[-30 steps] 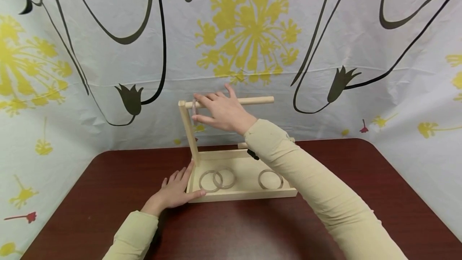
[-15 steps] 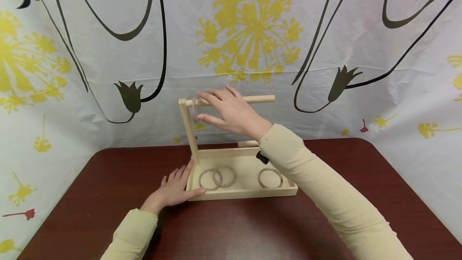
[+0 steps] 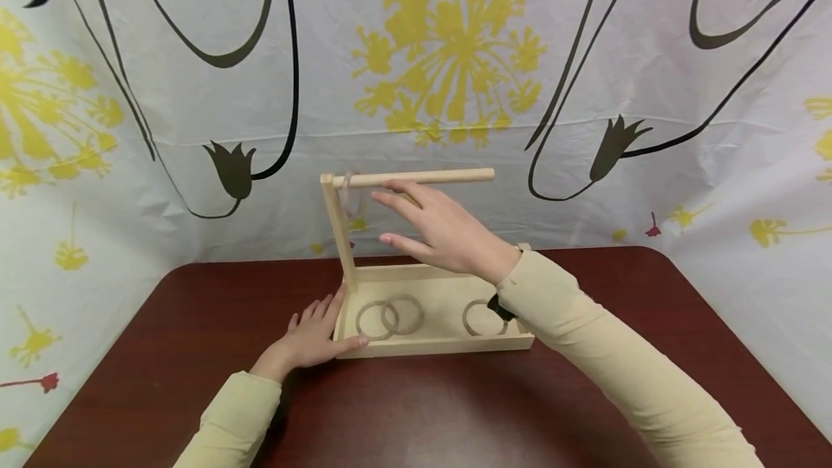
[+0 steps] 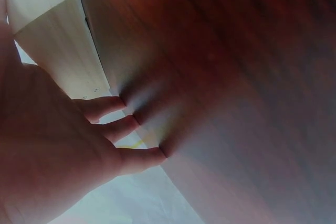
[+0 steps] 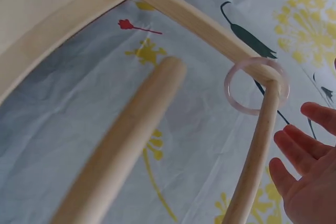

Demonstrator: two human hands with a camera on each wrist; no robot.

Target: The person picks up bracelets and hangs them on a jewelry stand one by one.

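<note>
A pale translucent bangle (image 3: 344, 197) hangs on the upper rod (image 3: 455, 176) of a wooden stand, close to its post (image 3: 339, 233). My right hand (image 3: 448, 233) is just to the right of it, fingers spread and holding nothing. In the right wrist view the bangle (image 5: 228, 88) circles the rod's post end, apart from the fingertips. My left hand (image 3: 305, 341) rests at the left end of the stand's tray (image 3: 435, 347), its thumb over the front corner. The left wrist view shows several fingertips (image 4: 128, 123) against the tabletop.
Two overlapping bangles (image 3: 358, 322) lie at the tray's left, and a third bangle (image 3: 465, 320) lies at its right, partly covered by the right wrist. A lower rod (image 5: 126, 140) shows in the right wrist view. A patterned curtain (image 3: 273, 114) stands behind the dark red table (image 3: 416, 410).
My right hand has let go of the bangle and drawn back to the right and down. The bangle now hangs on the rod by itself. My left hand stays on the tray.
</note>
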